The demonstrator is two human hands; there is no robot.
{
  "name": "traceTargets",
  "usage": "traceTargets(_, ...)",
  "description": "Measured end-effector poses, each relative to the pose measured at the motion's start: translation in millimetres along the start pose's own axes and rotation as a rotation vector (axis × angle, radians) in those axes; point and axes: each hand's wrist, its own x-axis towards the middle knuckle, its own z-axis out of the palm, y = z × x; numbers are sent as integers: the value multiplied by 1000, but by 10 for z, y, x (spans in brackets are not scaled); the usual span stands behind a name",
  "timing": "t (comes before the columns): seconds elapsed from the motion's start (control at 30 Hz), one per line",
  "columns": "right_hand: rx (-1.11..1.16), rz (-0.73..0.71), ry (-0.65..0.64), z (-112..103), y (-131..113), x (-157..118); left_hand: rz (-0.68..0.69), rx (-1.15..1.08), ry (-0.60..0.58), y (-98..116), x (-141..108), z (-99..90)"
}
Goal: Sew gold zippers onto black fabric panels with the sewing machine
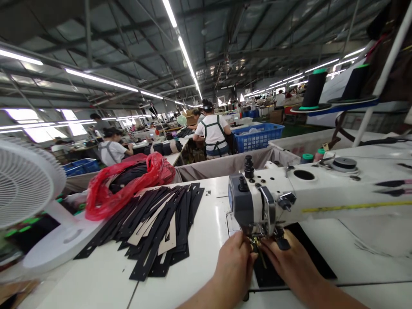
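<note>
A white sewing machine stands on the white table. Under its needle area lies a flat black piece, reaching back to the right below the machine arm. My left hand is closed at the left of the needle, its fingertips pinching something too small to make out. My right hand lies over the black piece, its fingers pressed together beside the presser foot; what they grip is hidden. Left of the machine, black strips with slots are heaped, a few showing beige sides.
A red plastic bag of dark pieces sits behind the strips, with a white fan at the left. Thread spools stand at the upper right. People work beyond, near a blue basket.
</note>
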Motion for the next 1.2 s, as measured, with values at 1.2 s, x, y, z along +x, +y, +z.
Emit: traceTargets(1.2, 282, -63, -332, -357, 15, 143, 61, 204, -36, 169, -106, -322)
